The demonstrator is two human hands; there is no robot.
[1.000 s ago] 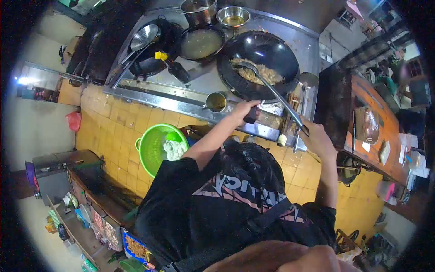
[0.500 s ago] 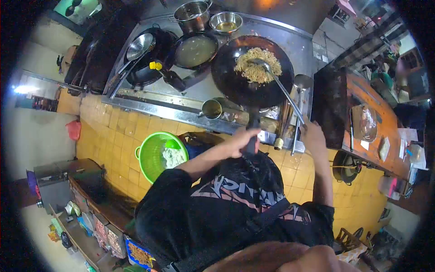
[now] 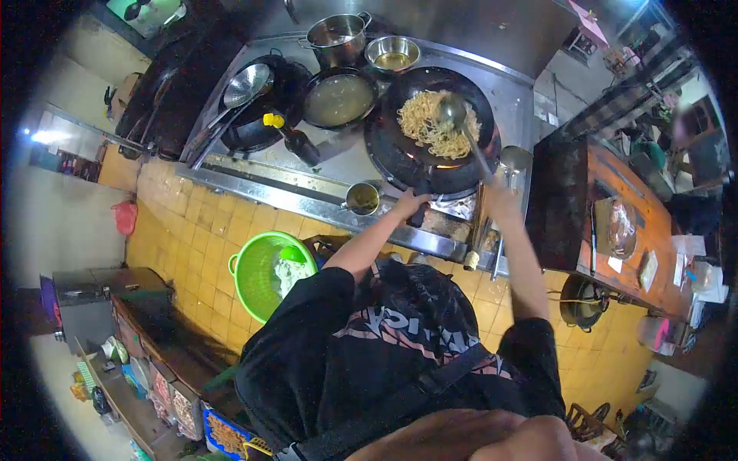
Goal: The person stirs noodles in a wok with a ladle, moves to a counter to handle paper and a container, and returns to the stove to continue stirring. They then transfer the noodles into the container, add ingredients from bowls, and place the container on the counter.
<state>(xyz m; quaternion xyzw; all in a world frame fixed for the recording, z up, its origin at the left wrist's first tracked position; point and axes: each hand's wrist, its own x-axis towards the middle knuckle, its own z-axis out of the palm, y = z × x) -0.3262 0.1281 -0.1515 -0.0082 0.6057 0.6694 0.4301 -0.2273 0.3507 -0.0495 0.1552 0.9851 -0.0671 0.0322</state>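
Note:
A black wok (image 3: 400, 150) holding yellow noodles (image 3: 427, 123) sits over a burner with flame showing under its near edge. My left hand (image 3: 410, 203) grips the wok's handle at the near rim. My right hand (image 3: 500, 198) holds the long handle of a metal ladle (image 3: 452, 112), whose bowl rests on the noodles at the wok's right side. Both arms reach forward over the steel stove counter (image 3: 338, 165).
Left of the wok stand a pan of pale liquid (image 3: 340, 96), a steel pot (image 3: 338, 34), a small steel bowl (image 3: 393, 52), a strainer (image 3: 246, 83), a yellow-capped bottle (image 3: 294, 140) and a metal cup (image 3: 361, 198). A green basket (image 3: 250, 265) sits on the floor; a wooden table (image 3: 642, 192) stands right.
The wok was pulled toward me and tipped up half a second ago; now it sits back over the flame. The noodles have shifted to the far side, and the ladle moved with them.

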